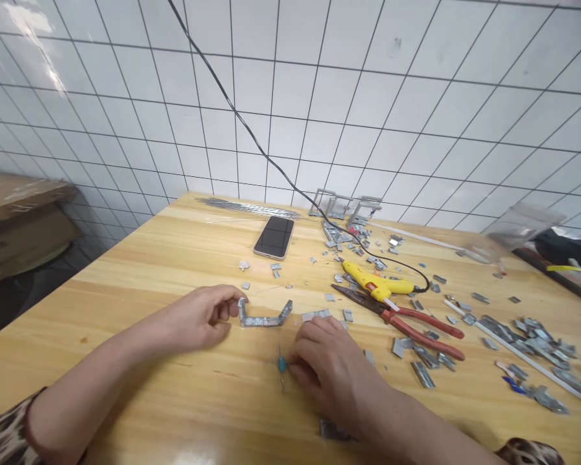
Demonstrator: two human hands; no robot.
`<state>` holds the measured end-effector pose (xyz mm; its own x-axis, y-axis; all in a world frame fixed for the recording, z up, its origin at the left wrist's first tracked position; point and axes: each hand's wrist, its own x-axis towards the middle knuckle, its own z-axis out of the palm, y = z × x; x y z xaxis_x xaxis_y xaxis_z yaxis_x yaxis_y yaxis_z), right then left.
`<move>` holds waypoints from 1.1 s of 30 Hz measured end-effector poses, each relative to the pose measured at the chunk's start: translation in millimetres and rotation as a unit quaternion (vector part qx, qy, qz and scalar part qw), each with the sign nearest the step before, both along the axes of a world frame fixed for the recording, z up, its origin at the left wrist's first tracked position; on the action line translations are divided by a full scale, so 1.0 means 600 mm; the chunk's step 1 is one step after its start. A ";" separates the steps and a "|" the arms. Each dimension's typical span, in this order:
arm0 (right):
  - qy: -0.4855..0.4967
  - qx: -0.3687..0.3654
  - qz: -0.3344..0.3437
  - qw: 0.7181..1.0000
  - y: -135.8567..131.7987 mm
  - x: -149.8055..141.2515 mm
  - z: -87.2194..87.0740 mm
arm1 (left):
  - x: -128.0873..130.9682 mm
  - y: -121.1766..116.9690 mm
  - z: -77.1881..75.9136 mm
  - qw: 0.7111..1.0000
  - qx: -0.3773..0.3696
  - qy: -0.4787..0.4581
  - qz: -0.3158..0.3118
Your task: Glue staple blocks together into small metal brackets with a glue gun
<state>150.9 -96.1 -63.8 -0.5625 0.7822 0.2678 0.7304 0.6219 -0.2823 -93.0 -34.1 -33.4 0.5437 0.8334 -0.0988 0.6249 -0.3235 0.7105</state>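
A U-shaped metal bracket (264, 321) lies on the wooden table between my hands, its two ends bent upward. At its left end is my left hand (201, 320), fingers curled and thumb apart from them; the fingertips are beside or lightly touching that end. My right hand (334, 361) pinches a small teal piece (282, 365) with a thin wire running through it, a little blurred, held just above the tabletop. Some of the right fingertips are hidden. Beyond the right knuckles lies a flat metal strip (315, 314).
Red-handled pliers (416, 323) and a yellow glue gun (380, 282) with a black cord lie at right among scattered metal pieces (532, 342). A phone (274, 237), thin rods (252, 208) and metal frames (343, 205) are near the tiled wall (290, 84). Cardboard boxes (19, 219) stand left.
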 end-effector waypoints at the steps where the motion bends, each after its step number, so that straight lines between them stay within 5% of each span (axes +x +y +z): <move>1: 0.005 0.001 -0.001 1.000 0.000 0.002 0.001 | -0.007 0.001 0.006 1.000 0.004 0.014 0.012; 5: 0.029 0.007 -0.003 1.000 -0.003 0.011 0.008 | -0.046 -0.003 0.038 0.994 -0.018 0.075 0.080; 10: 0.090 0.015 0.024 0.996 -0.001 0.019 0.009 | -0.038 -0.048 0.062 0.985 -0.172 -0.019 -0.006; 13: 0.131 0.017 0.020 0.991 -0.001 0.023 0.009 | 0.007 -0.078 0.050 0.971 -0.236 -0.041 -0.019; 21: 0.206 0.004 -0.014 0.979 -0.026 0.039 0.036 | 0.106 -0.110 0.002 0.921 -0.329 -0.192 0.088; 27: 0.201 -0.062 -0.006 0.978 -0.040 0.039 0.027 | 0.126 -0.121 -0.010 0.909 -0.322 -0.237 0.119; 33: 0.236 -0.213 -0.051 0.947 -0.045 0.034 0.027 | 0.122 -0.121 -0.018 0.911 -0.309 -0.245 0.121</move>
